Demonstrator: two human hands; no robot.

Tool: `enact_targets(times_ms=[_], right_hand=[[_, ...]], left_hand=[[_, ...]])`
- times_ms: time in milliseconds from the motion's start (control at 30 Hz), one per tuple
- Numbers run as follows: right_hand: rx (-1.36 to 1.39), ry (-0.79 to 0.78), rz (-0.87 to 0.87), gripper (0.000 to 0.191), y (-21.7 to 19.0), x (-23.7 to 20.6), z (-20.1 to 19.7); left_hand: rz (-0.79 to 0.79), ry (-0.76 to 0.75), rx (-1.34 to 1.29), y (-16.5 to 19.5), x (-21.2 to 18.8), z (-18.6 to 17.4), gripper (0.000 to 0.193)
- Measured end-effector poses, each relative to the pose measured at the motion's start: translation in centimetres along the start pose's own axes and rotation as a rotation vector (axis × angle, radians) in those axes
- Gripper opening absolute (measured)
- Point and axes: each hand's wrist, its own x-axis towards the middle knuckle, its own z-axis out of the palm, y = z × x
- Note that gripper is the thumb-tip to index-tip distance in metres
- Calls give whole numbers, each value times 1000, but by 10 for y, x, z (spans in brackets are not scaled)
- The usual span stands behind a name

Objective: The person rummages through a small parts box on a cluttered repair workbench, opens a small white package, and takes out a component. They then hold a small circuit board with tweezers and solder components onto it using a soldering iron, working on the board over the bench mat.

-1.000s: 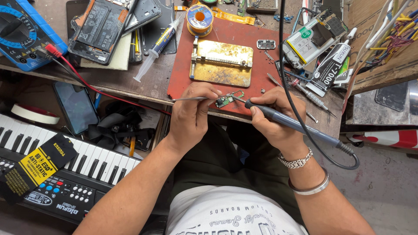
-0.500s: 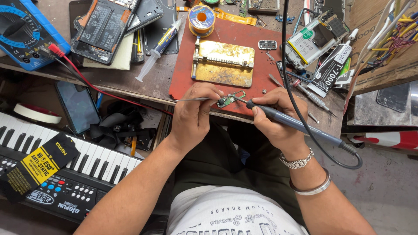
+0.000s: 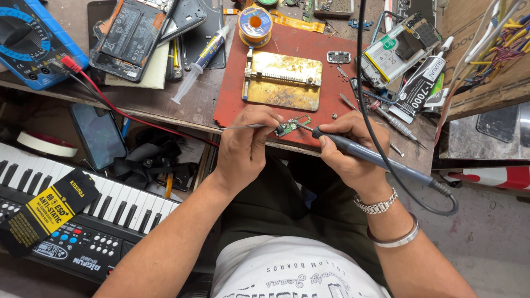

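Observation:
My left hand (image 3: 247,143) grips thin metal tweezers (image 3: 243,127) whose tips pinch a small green circuit board (image 3: 287,128) at the near edge of a red work mat (image 3: 232,94). My right hand (image 3: 346,144) holds a grey soldering iron (image 3: 369,156) like a pen, its tip touching the board. The iron's black cable (image 3: 364,66) loops up past the mat and away. Both hands rest at the bench's front edge.
A brass board holder (image 3: 284,81) and a solder spool (image 3: 255,23) sit on the mat. A syringe (image 3: 200,62), opened phones (image 3: 135,33), a blue multimeter (image 3: 30,38), glue tubes (image 3: 417,88) and screwdrivers crowd the bench. A toy keyboard (image 3: 83,221) lies below left.
The view has shifted slightly. Both hands stay at the small board with the iron tip on it.

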Motion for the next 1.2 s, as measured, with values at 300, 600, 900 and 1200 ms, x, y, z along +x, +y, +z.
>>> enact_targets(times_ms=[300,600,900,1200], right_hand=[[-16,3,-5,13,0,1,0],[-2,4,-4,13,0,0,0],[-18,7,-12,13,0,1,0],[-4,6,5,13,0,1,0]], left_hand=[[7,-4,16,0,1,-1,19],[-9,-6,7,1,1,-1,21],[-10,-6,6,1,1,-1,23],[-7,-4,12,0,1,0,23]])
